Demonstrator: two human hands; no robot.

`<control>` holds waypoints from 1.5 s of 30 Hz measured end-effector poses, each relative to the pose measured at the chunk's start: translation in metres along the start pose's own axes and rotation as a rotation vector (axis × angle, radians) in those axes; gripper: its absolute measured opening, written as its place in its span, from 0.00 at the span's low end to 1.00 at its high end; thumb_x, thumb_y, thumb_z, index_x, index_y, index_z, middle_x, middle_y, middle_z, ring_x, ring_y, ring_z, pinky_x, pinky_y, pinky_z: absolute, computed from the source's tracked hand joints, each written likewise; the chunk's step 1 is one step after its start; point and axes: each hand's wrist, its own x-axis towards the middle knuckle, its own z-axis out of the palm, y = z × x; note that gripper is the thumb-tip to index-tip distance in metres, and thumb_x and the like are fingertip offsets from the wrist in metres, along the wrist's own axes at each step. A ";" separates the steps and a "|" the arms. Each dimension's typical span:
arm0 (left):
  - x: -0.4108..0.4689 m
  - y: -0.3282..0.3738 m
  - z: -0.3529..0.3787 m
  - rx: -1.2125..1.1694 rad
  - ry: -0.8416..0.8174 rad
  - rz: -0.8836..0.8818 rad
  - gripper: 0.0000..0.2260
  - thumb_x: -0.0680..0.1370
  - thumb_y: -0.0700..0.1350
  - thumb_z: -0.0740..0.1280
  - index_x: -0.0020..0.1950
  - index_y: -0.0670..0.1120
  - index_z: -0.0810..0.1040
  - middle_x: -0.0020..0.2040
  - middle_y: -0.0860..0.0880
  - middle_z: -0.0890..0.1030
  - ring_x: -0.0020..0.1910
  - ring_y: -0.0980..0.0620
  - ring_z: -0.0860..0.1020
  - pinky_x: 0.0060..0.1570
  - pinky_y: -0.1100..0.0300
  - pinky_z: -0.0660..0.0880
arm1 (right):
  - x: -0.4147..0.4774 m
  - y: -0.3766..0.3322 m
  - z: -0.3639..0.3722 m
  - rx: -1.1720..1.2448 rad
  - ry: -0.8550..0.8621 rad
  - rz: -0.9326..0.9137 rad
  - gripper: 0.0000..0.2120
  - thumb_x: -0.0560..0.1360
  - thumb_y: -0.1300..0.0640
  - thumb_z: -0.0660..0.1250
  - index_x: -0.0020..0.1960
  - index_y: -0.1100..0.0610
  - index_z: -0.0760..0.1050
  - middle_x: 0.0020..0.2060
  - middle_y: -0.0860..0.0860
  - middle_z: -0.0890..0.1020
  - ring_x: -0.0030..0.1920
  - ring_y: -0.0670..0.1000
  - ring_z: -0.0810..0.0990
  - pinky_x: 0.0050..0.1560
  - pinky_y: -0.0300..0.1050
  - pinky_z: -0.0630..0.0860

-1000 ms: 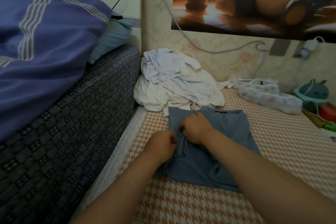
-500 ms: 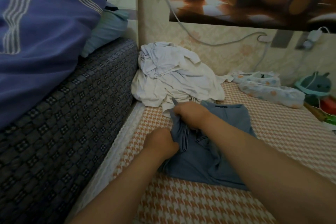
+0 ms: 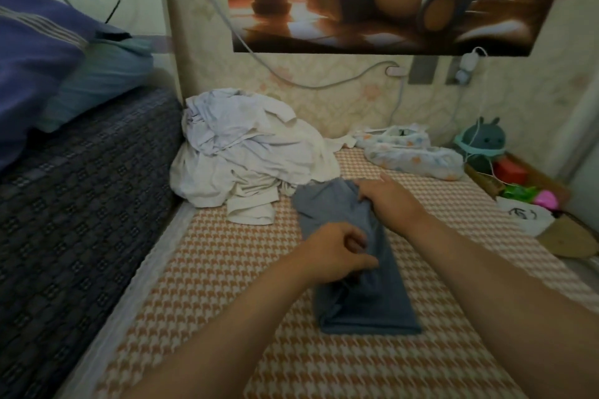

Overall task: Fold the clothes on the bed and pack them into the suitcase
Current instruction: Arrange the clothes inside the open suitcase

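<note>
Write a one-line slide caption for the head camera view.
On the bed, the left hand and right hand grip a narrow-folded blue garment near a pile of white clothes.

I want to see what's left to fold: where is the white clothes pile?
In the head view the white clothes pile lies left of centre on the checked mattress, against the dark patterned cushion, just beyond the blue garment.
</note>
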 end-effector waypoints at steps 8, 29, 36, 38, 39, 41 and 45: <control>0.023 -0.034 0.016 0.334 0.369 0.342 0.10 0.80 0.40 0.63 0.58 0.46 0.81 0.58 0.49 0.81 0.58 0.52 0.77 0.62 0.60 0.71 | -0.054 0.014 0.010 0.018 -0.104 0.143 0.23 0.76 0.47 0.52 0.65 0.48 0.77 0.65 0.53 0.76 0.64 0.58 0.74 0.65 0.56 0.68; -0.037 -0.057 0.021 0.708 -0.059 0.484 0.10 0.71 0.52 0.71 0.51 0.54 0.79 0.48 0.53 0.76 0.48 0.53 0.73 0.48 0.56 0.73 | -0.147 -0.051 -0.031 0.066 -0.584 -0.046 0.32 0.58 0.35 0.68 0.59 0.42 0.66 0.51 0.48 0.66 0.52 0.50 0.68 0.51 0.50 0.72; -0.045 -0.039 0.011 0.625 -0.172 0.222 0.08 0.70 0.45 0.72 0.47 0.51 0.80 0.45 0.53 0.80 0.43 0.53 0.77 0.46 0.56 0.78 | -0.143 -0.071 -0.046 0.064 -0.612 0.010 0.08 0.69 0.57 0.69 0.41 0.46 0.72 0.41 0.47 0.78 0.45 0.54 0.78 0.46 0.48 0.78; -0.051 -0.029 0.007 0.620 -0.375 0.104 0.10 0.70 0.48 0.75 0.51 0.53 0.82 0.49 0.54 0.82 0.47 0.54 0.78 0.49 0.60 0.77 | -0.140 -0.074 -0.056 0.154 -0.802 0.043 0.06 0.69 0.55 0.70 0.44 0.46 0.78 0.40 0.44 0.80 0.44 0.51 0.79 0.48 0.48 0.78; -0.054 -0.026 0.007 0.592 -0.464 0.056 0.10 0.71 0.50 0.75 0.52 0.53 0.83 0.49 0.54 0.83 0.48 0.55 0.79 0.52 0.60 0.77 | -0.139 -0.076 -0.060 0.250 -0.899 0.089 0.06 0.69 0.53 0.72 0.46 0.47 0.81 0.40 0.44 0.81 0.43 0.49 0.79 0.47 0.46 0.78; -0.056 -0.025 0.004 0.458 -0.528 0.001 0.10 0.73 0.54 0.73 0.49 0.50 0.85 0.45 0.54 0.84 0.45 0.56 0.81 0.53 0.59 0.78 | -0.134 -0.076 -0.066 0.539 -0.974 0.227 0.13 0.72 0.47 0.70 0.51 0.54 0.83 0.41 0.48 0.83 0.40 0.50 0.79 0.42 0.44 0.77; -0.027 -0.037 -0.008 0.336 -0.045 0.148 0.11 0.79 0.49 0.65 0.42 0.46 0.83 0.40 0.52 0.83 0.40 0.54 0.81 0.47 0.56 0.78 | -0.112 -0.056 -0.053 0.608 -0.398 0.356 0.13 0.77 0.53 0.63 0.43 0.58 0.83 0.37 0.50 0.84 0.37 0.51 0.82 0.40 0.46 0.79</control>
